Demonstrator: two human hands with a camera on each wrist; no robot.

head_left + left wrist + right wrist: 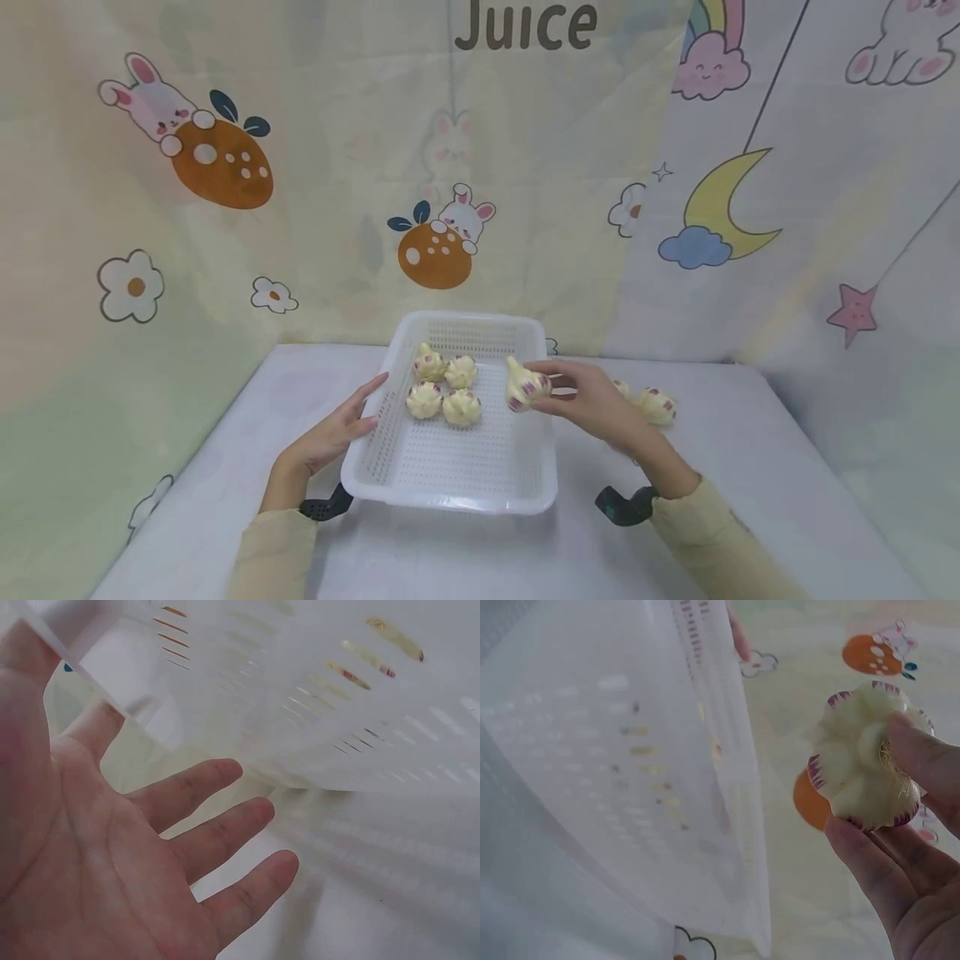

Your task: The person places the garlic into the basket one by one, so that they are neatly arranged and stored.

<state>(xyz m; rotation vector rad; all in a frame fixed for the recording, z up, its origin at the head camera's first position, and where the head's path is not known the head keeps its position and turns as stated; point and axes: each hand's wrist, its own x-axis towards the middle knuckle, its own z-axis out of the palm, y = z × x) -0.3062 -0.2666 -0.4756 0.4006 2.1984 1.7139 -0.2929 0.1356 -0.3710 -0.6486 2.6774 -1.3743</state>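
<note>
A white perforated plastic basket stands on the table, with several garlic bulbs inside toward its left and back. My right hand holds another garlic bulb over the basket's right side, pinched between thumb and fingers. In the right wrist view, that bulb shows its rooty base and purple-streaked cloves. At the basket's left rim, my left hand rests with thumb and index finger against the edge. The left wrist view shows the other fingers straight and spread beside the basket wall.
More garlic bulbs lie on the table to the right, partly hidden behind my right hand. A printed cloth hangs behind and around the table. Dark wrist devices sit below both hands.
</note>
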